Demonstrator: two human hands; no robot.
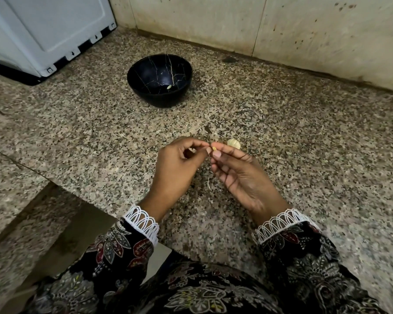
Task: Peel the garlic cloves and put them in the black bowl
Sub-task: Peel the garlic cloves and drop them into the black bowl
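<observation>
A small pale garlic clove is pinched between the fingertips of my left hand and my right hand, a little above the counter. Just beyond my right fingers a clump of unpeeled garlic lies on the granite. The black bowl with thin gold veins stands further back, and one peeled clove lies at its bottom. A thin strip of garlic skin lies on the counter under my hands.
The speckled granite counter runs to a stained tiled wall at the back. A white appliance stands at the back left. The counter's front edge steps down at the lower left.
</observation>
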